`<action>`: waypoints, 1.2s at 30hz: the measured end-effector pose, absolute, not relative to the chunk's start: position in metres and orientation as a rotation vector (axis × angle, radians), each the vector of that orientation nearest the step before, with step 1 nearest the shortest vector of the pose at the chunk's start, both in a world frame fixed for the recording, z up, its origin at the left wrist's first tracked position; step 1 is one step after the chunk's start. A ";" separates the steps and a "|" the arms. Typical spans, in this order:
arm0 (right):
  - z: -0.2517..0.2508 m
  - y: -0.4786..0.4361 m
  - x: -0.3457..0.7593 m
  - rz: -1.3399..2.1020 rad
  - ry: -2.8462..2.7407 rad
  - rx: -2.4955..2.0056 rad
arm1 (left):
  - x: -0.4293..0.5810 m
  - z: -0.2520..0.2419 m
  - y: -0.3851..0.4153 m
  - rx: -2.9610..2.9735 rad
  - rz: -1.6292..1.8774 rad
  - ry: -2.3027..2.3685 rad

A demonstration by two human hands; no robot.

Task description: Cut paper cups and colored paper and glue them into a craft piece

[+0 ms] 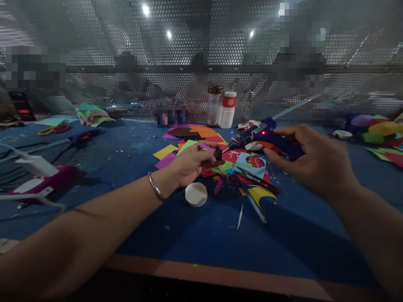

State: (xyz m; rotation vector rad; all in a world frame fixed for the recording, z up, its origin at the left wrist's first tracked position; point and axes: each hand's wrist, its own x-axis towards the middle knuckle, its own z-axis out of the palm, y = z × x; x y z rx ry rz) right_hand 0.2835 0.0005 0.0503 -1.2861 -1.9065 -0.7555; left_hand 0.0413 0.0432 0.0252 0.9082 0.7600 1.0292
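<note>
My right hand (pixel 310 161) is wrapped round a blue glue gun (pixel 267 136) with a small red light lit on its side. Its nozzle points left at a small dark piece (pixel 218 153) that my left hand (pixel 192 163) pinches between thumb and fingers. A silver bangle (pixel 155 186) circles my left wrist. Both hands hover over a heap of coloured paper scraps (pixel 217 144) on the blue table (pixel 189 235). Scissors (pixel 256 178) lie open on the scraps just below the gun.
A white round lid (pixel 196 194) lies near my left wrist. A clear jar (pixel 214 106) and stacked paper cups (pixel 228 110) stand behind the scraps by a perforated metal screen (pixel 94 63). Another glue gun (pixel 85 135) and paper piles (pixel 91 114) lie at left, more coloured paper (pixel 378 130) at right.
</note>
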 end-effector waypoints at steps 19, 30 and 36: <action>0.049 -0.001 0.279 -0.747 -1.940 -1.265 | 0.041 0.023 0.043 0.931 1.005 0.760; 0.050 -0.002 0.281 -0.677 -1.951 -1.320 | 0.041 0.024 0.042 0.919 1.002 0.757; 0.050 -0.002 0.282 -0.605 -1.972 -1.334 | 0.044 0.027 0.041 0.898 1.004 0.801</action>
